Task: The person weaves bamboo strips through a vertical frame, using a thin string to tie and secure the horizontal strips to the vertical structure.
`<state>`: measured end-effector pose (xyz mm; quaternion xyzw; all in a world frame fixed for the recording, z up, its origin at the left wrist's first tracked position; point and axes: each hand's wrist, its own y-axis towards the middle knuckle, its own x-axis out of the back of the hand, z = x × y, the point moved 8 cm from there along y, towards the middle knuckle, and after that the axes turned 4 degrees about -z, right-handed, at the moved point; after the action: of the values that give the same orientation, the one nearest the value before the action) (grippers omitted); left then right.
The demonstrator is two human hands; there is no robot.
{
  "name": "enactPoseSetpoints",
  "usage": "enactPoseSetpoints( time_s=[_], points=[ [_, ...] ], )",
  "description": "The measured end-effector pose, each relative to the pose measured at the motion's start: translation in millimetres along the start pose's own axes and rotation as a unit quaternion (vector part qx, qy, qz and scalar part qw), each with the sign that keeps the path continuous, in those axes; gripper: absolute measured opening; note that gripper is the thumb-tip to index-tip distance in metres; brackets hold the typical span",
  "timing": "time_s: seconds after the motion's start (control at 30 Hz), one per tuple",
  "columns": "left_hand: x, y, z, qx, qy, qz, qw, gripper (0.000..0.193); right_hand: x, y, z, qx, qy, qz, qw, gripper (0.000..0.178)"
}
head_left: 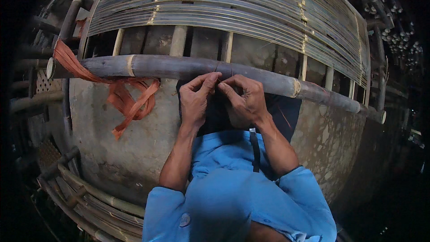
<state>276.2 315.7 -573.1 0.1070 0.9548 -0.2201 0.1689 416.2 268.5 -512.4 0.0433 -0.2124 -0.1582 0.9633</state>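
**Both hands pinching at the bamboo pole**

Blue shirt (233,188) fills the bottom centre of the frame, closest to my lens, sleeves pushed up past the elbows. From it my two forearms rise toward the middle of the picture.

My left hand (197,98) and right hand (244,101) meet at the centre, fingertips pressed together and touching the lower edge of a thick dark bamboo pole (179,66). Each hand has thumb and forefinger drawn into a pinch. Whatever they grip is too small and too shadowed for me to make out; I cannot tell if it is a thin strip or a tie.

That pole runs across the frame from the upper left down to the right, lying in front of the hands. An orange ribbon (125,96) is wound round its left end and hangs in loose loops, well apart from my left hand.

Above the pole, across the top of the frame, sits a mat of thin bamboo slats (233,4). At the lower left lies a bundle of bamboo canes (89,197). Below everything is a rough concrete floor (134,152).
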Motion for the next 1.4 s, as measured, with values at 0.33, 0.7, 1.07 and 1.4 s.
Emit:
enactPoseSetpoints(
  time_s=[0.33, 0.7, 1.07, 1.4],
  points=[
    [-6, 1, -2, -0.015, 0.004, -0.018, 1.0, 0.021, 8, -7, -10, -0.015, 0.042, -0.054, 0.998, 0.012],
    [3, -39, 47, 0.25, -0.159, 0.099, 0.95, 0.035, 5, -20, 14, 0.038, -0.03, -0.08, 0.996, 0.004],
    [17, -32, 13, 0.016, -0.032, -0.026, 0.999, 0.015, -7, -12, 38, 0.161, -0.093, -0.001, 0.983, 0.008],
    [4, -59, -37, -0.327, 0.211, -0.078, 0.918, 0.01, -14, -1, 19, 0.077, 0.033, 0.055, 0.995, 0.016]
  ],
)
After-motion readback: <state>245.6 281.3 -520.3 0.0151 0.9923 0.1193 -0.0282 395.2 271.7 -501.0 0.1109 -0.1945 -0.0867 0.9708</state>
